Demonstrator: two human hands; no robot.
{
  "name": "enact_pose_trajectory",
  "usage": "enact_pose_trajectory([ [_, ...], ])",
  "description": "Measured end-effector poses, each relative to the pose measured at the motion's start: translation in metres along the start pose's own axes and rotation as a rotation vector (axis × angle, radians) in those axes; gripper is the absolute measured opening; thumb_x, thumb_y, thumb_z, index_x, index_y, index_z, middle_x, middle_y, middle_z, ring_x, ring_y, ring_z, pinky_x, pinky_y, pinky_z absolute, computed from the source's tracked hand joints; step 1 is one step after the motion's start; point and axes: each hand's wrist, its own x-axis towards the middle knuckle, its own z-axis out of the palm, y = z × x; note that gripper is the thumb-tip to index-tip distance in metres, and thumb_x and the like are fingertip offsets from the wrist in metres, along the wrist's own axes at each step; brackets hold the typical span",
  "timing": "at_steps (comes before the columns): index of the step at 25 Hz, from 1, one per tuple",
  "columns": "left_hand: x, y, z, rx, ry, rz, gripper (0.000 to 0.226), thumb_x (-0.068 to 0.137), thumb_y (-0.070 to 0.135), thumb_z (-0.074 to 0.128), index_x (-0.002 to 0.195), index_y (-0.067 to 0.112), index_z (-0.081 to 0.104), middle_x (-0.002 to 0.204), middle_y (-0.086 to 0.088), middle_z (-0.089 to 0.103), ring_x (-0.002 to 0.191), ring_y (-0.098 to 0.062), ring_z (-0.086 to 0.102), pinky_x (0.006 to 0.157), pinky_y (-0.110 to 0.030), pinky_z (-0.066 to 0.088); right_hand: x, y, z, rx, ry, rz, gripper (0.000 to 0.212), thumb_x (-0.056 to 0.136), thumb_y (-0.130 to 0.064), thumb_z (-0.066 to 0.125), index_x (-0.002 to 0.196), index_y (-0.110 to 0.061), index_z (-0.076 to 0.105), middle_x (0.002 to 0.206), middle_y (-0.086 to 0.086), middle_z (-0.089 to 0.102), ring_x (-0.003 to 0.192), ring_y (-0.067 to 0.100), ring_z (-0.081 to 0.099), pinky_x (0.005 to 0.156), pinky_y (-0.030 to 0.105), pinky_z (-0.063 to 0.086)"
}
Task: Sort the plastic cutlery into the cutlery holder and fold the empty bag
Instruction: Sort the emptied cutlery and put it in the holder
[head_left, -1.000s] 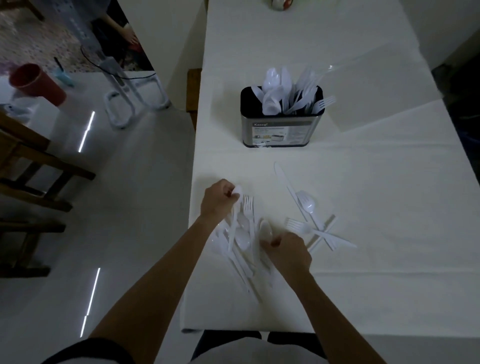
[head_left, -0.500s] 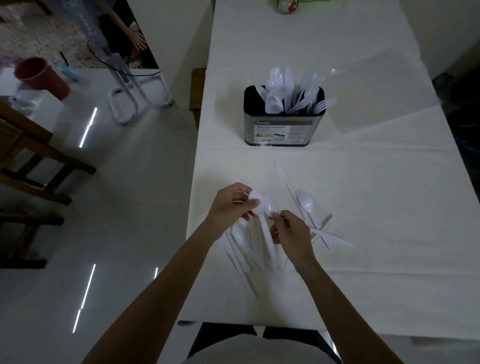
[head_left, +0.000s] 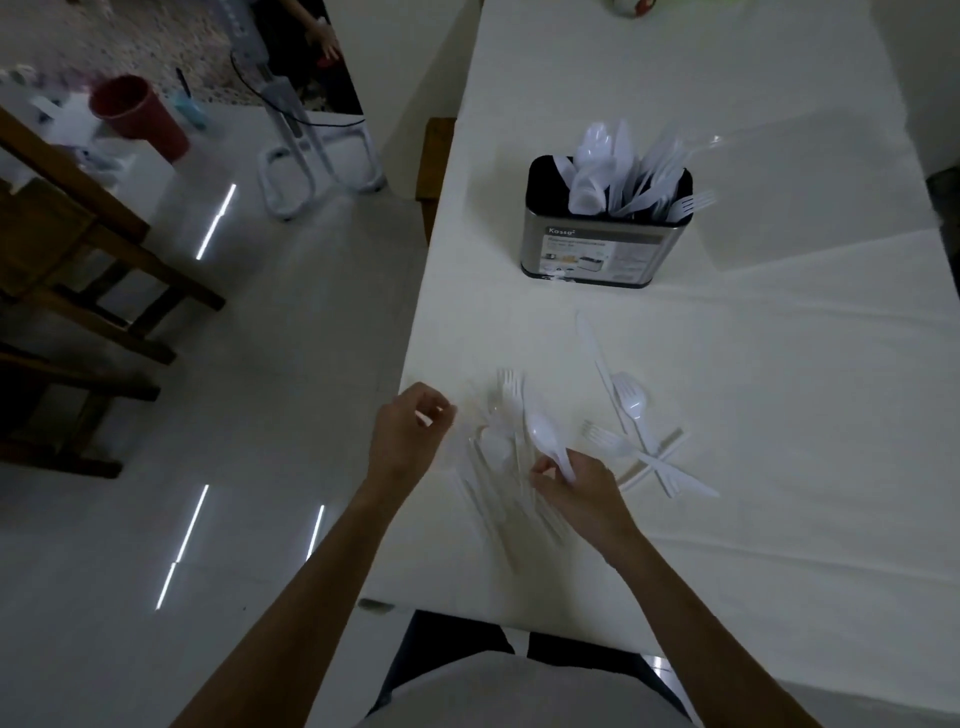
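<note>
At lower centre, the right hand (head_left: 584, 493) pinches a white plastic spoon (head_left: 544, 434) by its handle above a loose pile of white plastic cutlery (head_left: 506, 452). The left hand (head_left: 408, 439) is curled; whether it holds anything is unclear. The black-and-steel cutlery holder (head_left: 605, 249) stands at upper centre.

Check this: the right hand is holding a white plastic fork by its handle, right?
No. In the head view the right hand is holding a white plastic spoon by its handle, not a fork.
</note>
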Motion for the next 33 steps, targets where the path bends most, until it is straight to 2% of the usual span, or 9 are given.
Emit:
enact_pose_trajectory([
  [2, -0.016, -0.022, -0.007, 0.036, 0.06, -0.084, 0.015, 0.081, 0.022, 0.073, 0.078, 0.016, 0.059, 0.068, 0.006, 0.058, 0.058, -0.005, 0.052, 0.055, -0.013, 0.037, 0.004, 0.001, 0.018, -0.138, 0.023, -0.092, 0.014, 0.083, -0.025, 0.062, 0.083, -0.013, 0.067, 0.06, -0.007, 0.057, 0.059, 0.01, 0.059, 0.056, 0.02, 0.042],
  [7, -0.032, -0.039, 0.014, 0.033, -0.073, -0.312, 0.041, 0.073, 0.046, 0.076, 0.085, 0.012, 0.057, 0.07, -0.003, 0.064, 0.058, -0.016, 0.061, 0.051, -0.022, 0.044, 0.007, 0.0, 0.034, -0.511, 0.152, -0.161, 0.031, 0.081, -0.043, 0.063, 0.097, -0.017, 0.058, 0.084, -0.003, 0.065, 0.077, 0.019, 0.066, 0.068, 0.029, 0.051],
  [11, -0.03, -0.032, 0.026, -0.056, -0.063, -0.383, 0.027, 0.076, 0.028, 0.077, 0.078, 0.011, 0.056, 0.064, -0.005, 0.063, 0.052, -0.017, 0.06, 0.05, -0.025, 0.049, 0.005, 0.008, 0.03, -0.615, 0.132, -0.19, 0.026, 0.088, -0.041, 0.053, 0.088, -0.016, 0.059, 0.079, -0.004, 0.063, 0.074, 0.016, 0.065, 0.065, 0.026, 0.048],
  [14, -0.029, -0.03, 0.023, -0.205, -0.069, -0.456, 0.018, 0.079, 0.017, 0.075, 0.076, 0.008, 0.06, 0.06, -0.004, 0.064, 0.046, -0.014, 0.061, 0.05, -0.025, 0.055, 0.003, 0.011, 0.031, -0.643, 0.149, -0.213, 0.027, 0.092, -0.038, 0.047, 0.09, -0.014, 0.058, 0.084, 0.0, 0.065, 0.077, 0.019, 0.065, 0.064, 0.027, 0.045],
  [17, -0.029, -0.031, 0.019, -0.316, -0.097, -0.499, 0.022, 0.077, 0.019, 0.077, 0.079, 0.005, 0.061, 0.065, -0.006, 0.066, 0.045, -0.012, 0.064, 0.05, -0.025, 0.057, 0.0, 0.017, 0.026, -0.696, 0.156, -0.228, 0.028, 0.094, -0.037, 0.045, 0.095, -0.011, 0.057, 0.089, 0.003, 0.065, 0.081, 0.021, 0.065, 0.063, 0.027, 0.041],
  [23, -0.031, -0.023, 0.015, -0.446, -0.095, -0.421, 0.028, 0.09, 0.022, 0.063, 0.085, -0.006, 0.06, 0.075, -0.014, 0.064, 0.047, -0.016, 0.065, 0.046, -0.026, 0.054, -0.004, 0.031, -0.001, -0.616, 0.218, -0.181, 0.028, 0.094, -0.036, 0.048, 0.093, -0.009, 0.059, 0.086, 0.004, 0.066, 0.08, 0.022, 0.065, 0.065, 0.03, 0.046],
  [27, -0.026, -0.014, 0.018, -0.434, -0.151, -0.325, 0.018, 0.094, 0.015, 0.055, 0.087, -0.001, 0.061, 0.081, -0.013, 0.064, 0.049, -0.019, 0.066, 0.046, -0.027, 0.054, 0.002, 0.034, -0.017, -0.478, 0.26, -0.081, 0.029, 0.093, -0.035, 0.051, 0.088, -0.009, 0.061, 0.08, 0.007, 0.068, 0.079, 0.025, 0.066, 0.067, 0.033, 0.05],
  [30, -0.012, -0.009, 0.02, -0.346, -0.104, -0.305, 0.009, 0.089, 0.007, 0.061, 0.097, 0.003, 0.06, 0.081, -0.009, 0.063, 0.042, -0.011, 0.063, 0.043, -0.024, 0.054, 0.007, 0.03, -0.031, -0.5, 0.392, -0.05, 0.028, 0.09, -0.034, 0.056, 0.096, -0.007, 0.059, 0.087, 0.013, 0.069, 0.085, 0.033, 0.066, 0.068, 0.035, 0.049],
  [33, 0.004, -0.006, 0.02, -0.314, -0.064, -0.331, 0.026, 0.086, -0.001, 0.061, 0.103, 0.018, 0.054, 0.07, -0.002, 0.056, 0.034, -0.005, 0.058, 0.039, -0.017, 0.05, 0.009, 0.022, -0.029, -0.47, 0.376, -0.139, 0.027, 0.088, -0.034, 0.061, 0.101, -0.01, 0.059, 0.09, 0.009, 0.07, 0.085, 0.028, 0.068, 0.07, 0.031, 0.049],
])
